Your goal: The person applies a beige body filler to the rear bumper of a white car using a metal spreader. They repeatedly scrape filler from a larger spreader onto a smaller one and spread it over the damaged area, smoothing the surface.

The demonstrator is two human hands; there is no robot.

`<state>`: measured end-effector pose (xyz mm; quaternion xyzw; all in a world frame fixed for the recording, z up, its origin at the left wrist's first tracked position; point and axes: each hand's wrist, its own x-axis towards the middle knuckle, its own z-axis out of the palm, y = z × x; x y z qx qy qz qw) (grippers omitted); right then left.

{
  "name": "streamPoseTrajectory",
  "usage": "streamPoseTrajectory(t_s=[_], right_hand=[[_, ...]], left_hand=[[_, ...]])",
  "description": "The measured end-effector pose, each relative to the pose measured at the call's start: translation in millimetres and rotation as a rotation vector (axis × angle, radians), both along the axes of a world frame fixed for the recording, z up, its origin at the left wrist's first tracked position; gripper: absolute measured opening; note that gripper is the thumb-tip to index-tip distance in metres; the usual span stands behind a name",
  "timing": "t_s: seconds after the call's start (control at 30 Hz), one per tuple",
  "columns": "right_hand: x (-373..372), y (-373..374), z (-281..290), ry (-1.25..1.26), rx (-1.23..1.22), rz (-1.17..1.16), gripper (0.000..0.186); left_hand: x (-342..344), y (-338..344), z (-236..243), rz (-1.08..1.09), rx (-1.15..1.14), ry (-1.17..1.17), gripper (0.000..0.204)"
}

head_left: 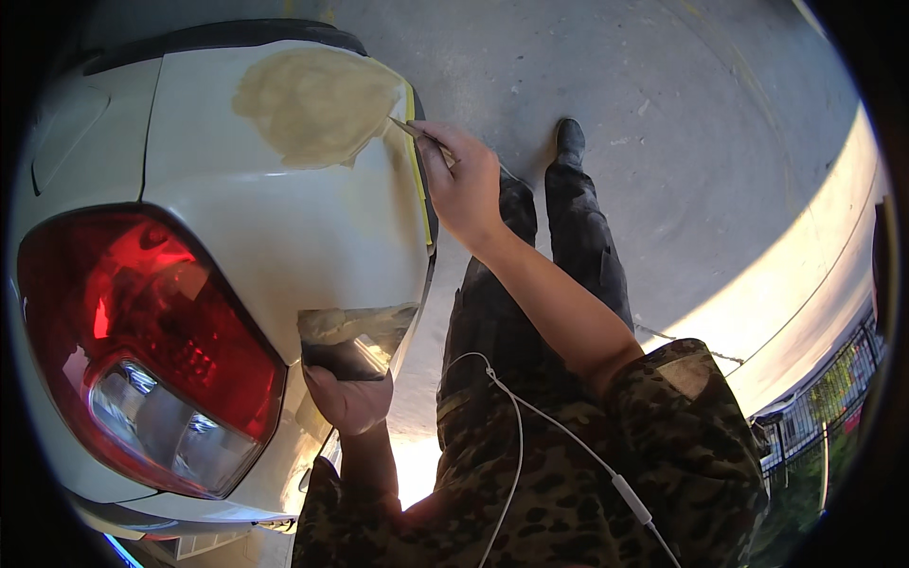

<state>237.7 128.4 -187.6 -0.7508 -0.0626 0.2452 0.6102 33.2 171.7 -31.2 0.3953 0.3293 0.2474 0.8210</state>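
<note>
My right hand is closed on a thin putty knife. The knife's tip is at the right edge of a tan filler patch on the white car's rear corner panel. Beside the knife, a strip of yellow tape follows the panel's edge. Lower down, my left hand grips a flat, shiny metal plate by its lower side. Tan smears of filler lie along the plate's upper part. The fingers under the plate are hidden.
A large red and clear tail light fills the panel's left side. Dark trim runs along the far edge of the car. A white cable hangs across my camouflage clothing. Grey concrete floor lies to the right, with a sunlit strip.
</note>
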Motion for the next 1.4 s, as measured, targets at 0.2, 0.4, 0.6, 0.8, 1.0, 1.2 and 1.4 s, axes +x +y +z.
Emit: streamPoseTrajectory(t_s=[0.2, 0.4, 0.6, 0.8, 1.0, 1.2, 1.4], right_hand=[[-10, 9, 1, -0.107, 0.104, 0.06, 0.024], [-28, -10, 29, -0.185, 0.22, 0.04, 0.023], [15, -1, -32, -0.148, -0.127, 0.127, 0.019], [19, 2, -7, -0.198, 0.017, 0.257, 0.022], [8, -9, -5, -0.286, 0.096, 0.129, 0.022], [16, 2, -27, -0.144, -0.104, 0.269, 0.023], [-1, 0, -13, -0.291, 0.196, 0.146, 0.024]], left_hand=[[-2, -2, -6, -0.012, -0.03, -0.01, 0.066], [-1, -1, -6, 0.018, 0.035, 0.121, 0.068], [1, 1, -2, -0.049, 0.051, 0.089, 0.068], [0, 4, -6, -0.074, 0.037, 0.017, 0.071], [12, 2, -9, -0.049, 0.028, -0.026, 0.065], [15, 5, -11, -0.118, 0.01, -0.064, 0.068], [15, 8, -9, -0.101, 0.036, -0.009, 0.067]])
